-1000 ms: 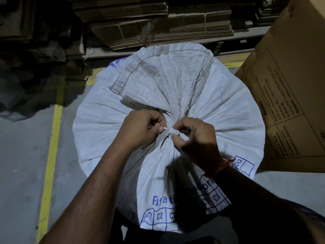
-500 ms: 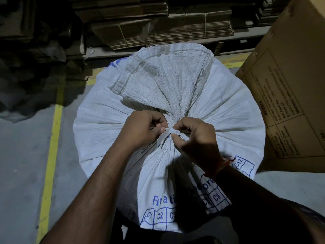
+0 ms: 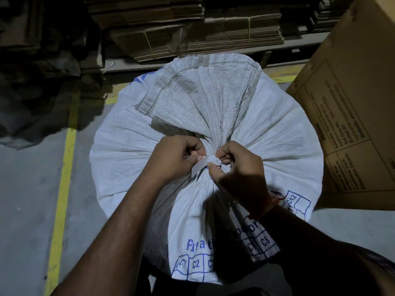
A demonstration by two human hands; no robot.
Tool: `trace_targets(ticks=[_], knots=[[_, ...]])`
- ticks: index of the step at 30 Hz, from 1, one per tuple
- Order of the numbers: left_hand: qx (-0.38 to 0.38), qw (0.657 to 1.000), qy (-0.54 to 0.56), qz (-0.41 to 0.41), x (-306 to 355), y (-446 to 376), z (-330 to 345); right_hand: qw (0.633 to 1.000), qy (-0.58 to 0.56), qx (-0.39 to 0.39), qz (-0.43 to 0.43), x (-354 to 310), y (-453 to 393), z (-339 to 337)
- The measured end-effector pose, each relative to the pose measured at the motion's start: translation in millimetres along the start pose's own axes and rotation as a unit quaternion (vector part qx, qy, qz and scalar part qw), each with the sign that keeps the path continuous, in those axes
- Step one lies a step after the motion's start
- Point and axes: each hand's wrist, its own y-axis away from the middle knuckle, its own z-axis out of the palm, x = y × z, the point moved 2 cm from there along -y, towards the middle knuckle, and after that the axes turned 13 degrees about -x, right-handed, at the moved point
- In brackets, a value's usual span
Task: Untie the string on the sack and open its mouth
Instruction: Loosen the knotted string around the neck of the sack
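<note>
While the sack (image 3: 245, 133) stands full on the floor (image 3: 25, 199) beside a cardboard box (image 3: 352, 124), the left hand (image 3: 171, 162) and right hand (image 3: 239, 169) pinch the flat string (image 3: 202, 165) at its gathered neck; thin and likely slippery, it is best gripped near the knot.

Sack (image 3: 267, 133) stands between floor line (image 3: 64, 178) left, carton (image 3: 352, 124) right.

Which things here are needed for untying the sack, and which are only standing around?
Needed: white woven sack; flat white string at its gathered neck; left hand and right hand, both pinching it.

Only standing around: large cardboard box; flattened carton stacks; yellow floor line.
</note>
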Motion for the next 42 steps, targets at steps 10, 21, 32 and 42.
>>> trace_targets(ticks=[10,21,32,42], knots=[[-0.008,1.0,0.005,0.005,2,3,1,0.997,-0.033,-0.022,0.072,3,-3,4],[0.0,1.0,0.0,-0.025,-5,8,7,0.998,-0.018,-0.053,0.035,10,1,4],[-0.018,0.999,0.0,-0.032,-10,5,11,0.997,-0.018,-0.063,0.026,20,1,10],[-0.026,0.999,0.02,-0.041,-11,1,13,0.997,-0.036,-0.068,0.023,22,-1,9]])
